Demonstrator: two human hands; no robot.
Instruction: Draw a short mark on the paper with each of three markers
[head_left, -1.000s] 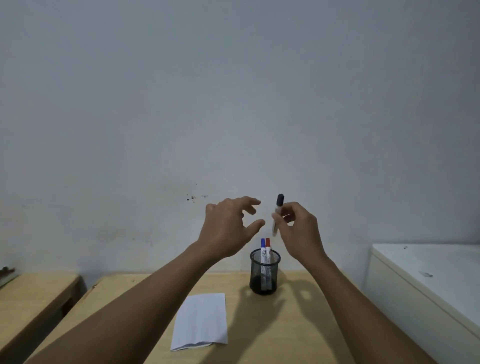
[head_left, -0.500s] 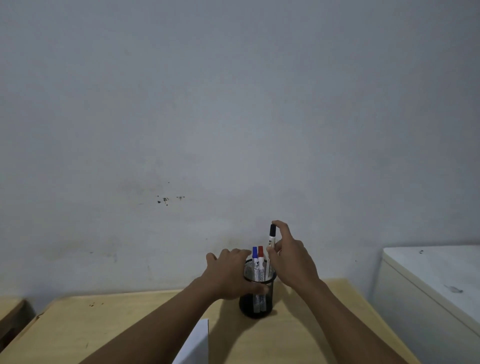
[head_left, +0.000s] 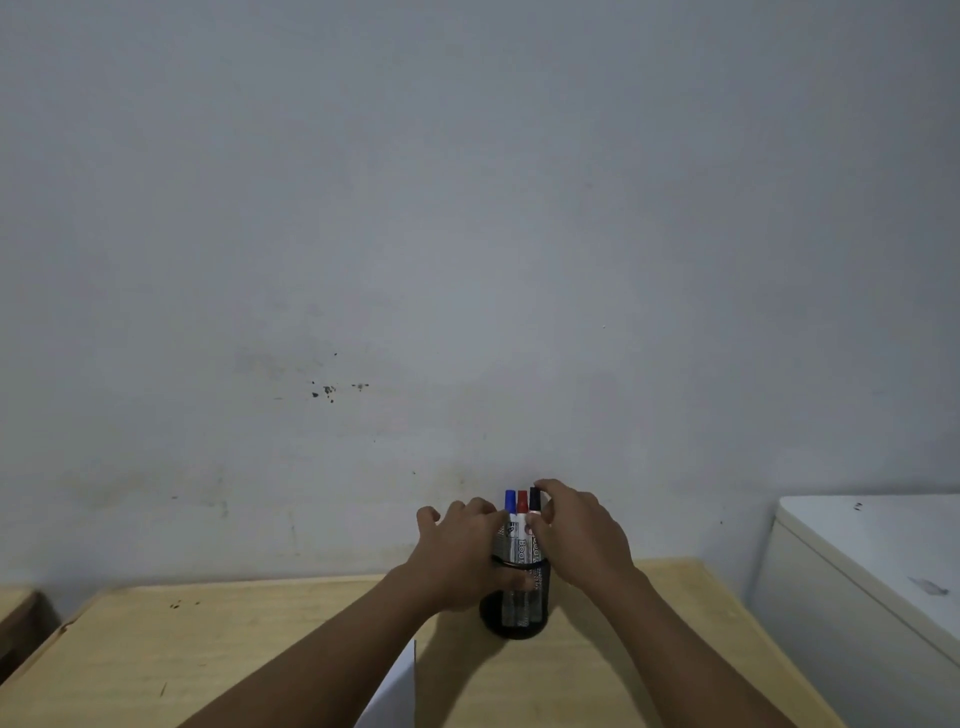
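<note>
A black mesh pen cup (head_left: 514, 616) stands near the far edge of the wooden table (head_left: 208, 649). Three capped markers stand upright in it: blue (head_left: 510, 503), red (head_left: 522, 501) and black (head_left: 534, 498). My left hand (head_left: 457, 556) wraps the cup's left side. My right hand (head_left: 582, 535) pinches the black marker near its cap, with the marker's body down inside the cup. A corner of the white paper (head_left: 395, 696) shows at the bottom edge, partly hidden by my left forearm.
A plain grey wall (head_left: 467, 234) rises right behind the table. A white cabinet (head_left: 872, 561) stands to the right of the table. Another wooden surface (head_left: 15, 608) sits at the far left.
My right hand lowered the black marker from the air into the cup beside the other two. My left hand came down and took hold of the cup. The view tilted up, hiding most of the paper.
</note>
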